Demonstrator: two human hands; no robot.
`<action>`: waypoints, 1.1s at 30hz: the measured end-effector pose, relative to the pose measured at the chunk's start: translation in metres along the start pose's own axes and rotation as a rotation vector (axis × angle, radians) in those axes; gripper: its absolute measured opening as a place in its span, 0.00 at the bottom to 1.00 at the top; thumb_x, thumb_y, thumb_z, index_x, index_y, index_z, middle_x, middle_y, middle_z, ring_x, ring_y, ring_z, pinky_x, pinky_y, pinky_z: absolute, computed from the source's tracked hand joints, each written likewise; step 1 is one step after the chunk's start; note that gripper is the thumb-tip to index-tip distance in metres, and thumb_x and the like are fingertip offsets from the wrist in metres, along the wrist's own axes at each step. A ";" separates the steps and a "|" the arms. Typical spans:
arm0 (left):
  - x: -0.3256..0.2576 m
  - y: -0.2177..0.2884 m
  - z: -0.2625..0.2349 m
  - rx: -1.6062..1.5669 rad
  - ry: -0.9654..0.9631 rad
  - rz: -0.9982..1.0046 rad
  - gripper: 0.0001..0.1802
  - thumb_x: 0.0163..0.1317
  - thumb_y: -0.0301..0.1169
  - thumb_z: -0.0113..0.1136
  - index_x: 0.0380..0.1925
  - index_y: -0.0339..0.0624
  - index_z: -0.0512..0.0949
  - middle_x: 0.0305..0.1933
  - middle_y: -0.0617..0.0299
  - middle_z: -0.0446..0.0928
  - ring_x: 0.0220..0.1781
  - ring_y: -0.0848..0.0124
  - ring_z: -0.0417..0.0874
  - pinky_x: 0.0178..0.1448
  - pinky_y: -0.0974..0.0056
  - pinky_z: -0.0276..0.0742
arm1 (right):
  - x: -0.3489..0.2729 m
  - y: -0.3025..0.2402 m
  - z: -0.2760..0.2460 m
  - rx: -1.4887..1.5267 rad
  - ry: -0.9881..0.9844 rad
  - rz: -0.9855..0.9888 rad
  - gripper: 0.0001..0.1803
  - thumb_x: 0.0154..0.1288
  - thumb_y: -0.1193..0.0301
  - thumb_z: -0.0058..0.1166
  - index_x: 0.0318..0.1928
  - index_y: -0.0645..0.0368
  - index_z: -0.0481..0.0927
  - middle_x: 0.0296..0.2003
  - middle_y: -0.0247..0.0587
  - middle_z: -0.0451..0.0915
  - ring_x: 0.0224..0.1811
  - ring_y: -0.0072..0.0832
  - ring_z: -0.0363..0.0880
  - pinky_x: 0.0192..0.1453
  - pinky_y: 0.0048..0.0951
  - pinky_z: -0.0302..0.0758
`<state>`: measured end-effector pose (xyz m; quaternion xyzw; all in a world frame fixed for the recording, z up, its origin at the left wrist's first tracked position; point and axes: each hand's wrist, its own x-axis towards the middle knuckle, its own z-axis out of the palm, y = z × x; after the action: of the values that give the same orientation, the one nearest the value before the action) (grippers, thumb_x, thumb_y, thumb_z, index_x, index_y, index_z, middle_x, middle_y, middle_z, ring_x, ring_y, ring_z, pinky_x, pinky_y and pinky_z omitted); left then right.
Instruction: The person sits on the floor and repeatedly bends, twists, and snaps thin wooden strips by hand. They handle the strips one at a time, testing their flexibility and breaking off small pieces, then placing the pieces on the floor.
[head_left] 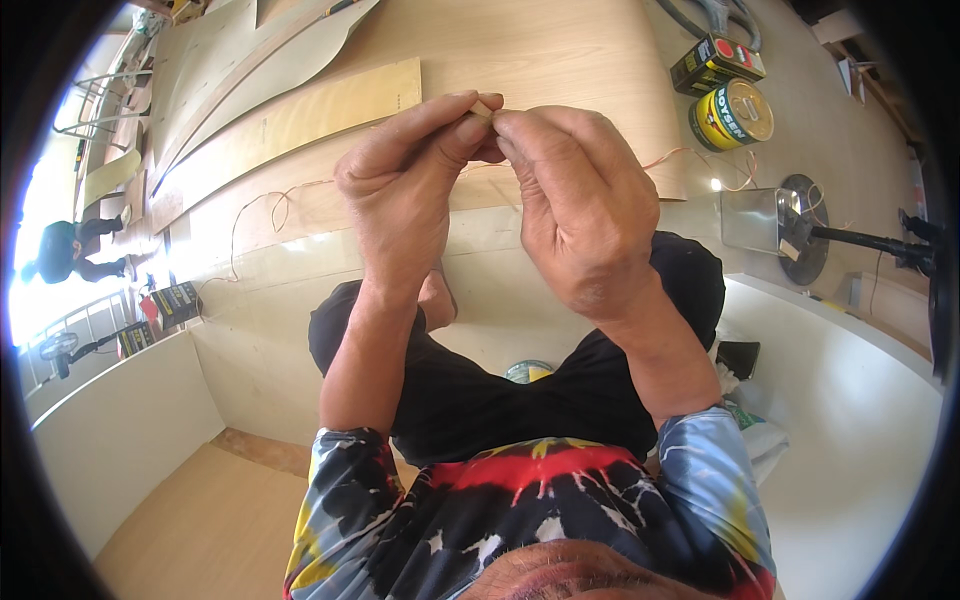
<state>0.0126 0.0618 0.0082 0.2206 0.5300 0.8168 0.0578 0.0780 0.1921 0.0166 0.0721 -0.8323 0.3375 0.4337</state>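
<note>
My left hand (405, 175) is raised over the work surface, its thumb and fingers closed in a pinch on a small pale, wood-coloured piece (482, 108). Only a bit of that piece shows, so its kind is not plain. My right hand (585, 190) meets the left at the fingertips, thumb and forefinger pressed together against the piece's near right end. Whatever else lies between the right fingertips is hidden. Beneath and beyond both hands spreads a light wood-grain sheet (530, 60).
A flat plywood strip (330, 115) lies beyond my left hand. At the far right stand a yellow-green paint can (735, 115) and a dark rectangular can (715, 62). A metal box (752, 220) sits below them. Thin copper-coloured wire (280, 205) crosses the surface. White panels (120, 430) flank me.
</note>
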 end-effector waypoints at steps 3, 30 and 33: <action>0.002 -0.003 0.000 0.005 -0.001 -0.020 0.10 0.66 0.17 0.63 0.47 0.29 0.84 0.44 0.50 0.86 0.42 0.68 0.88 0.49 0.64 0.89 | 0.000 0.002 -0.001 -0.016 -0.035 0.009 0.12 0.60 0.85 0.63 0.45 0.65 0.82 0.37 0.46 0.83 0.36 0.40 0.84 0.37 0.34 0.81; -0.001 0.002 -0.004 0.025 -0.020 -0.062 0.14 0.64 0.18 0.66 0.50 0.29 0.81 0.45 0.48 0.87 0.44 0.69 0.88 0.49 0.67 0.88 | 0.001 0.002 -0.006 0.244 -0.062 0.155 0.14 0.58 0.87 0.62 0.45 0.65 0.83 0.38 0.44 0.83 0.38 0.36 0.87 0.40 0.31 0.85; -0.003 0.006 -0.001 0.074 0.019 -0.073 0.15 0.62 0.17 0.67 0.50 0.30 0.81 0.44 0.49 0.87 0.44 0.70 0.88 0.50 0.68 0.87 | 0.001 0.002 -0.007 0.317 -0.075 0.190 0.12 0.61 0.86 0.61 0.46 0.64 0.84 0.39 0.43 0.84 0.39 0.33 0.88 0.41 0.29 0.85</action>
<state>0.0154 0.0575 0.0127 0.1953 0.5682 0.7959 0.0744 0.0817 0.1982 0.0195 0.0733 -0.7874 0.5009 0.3516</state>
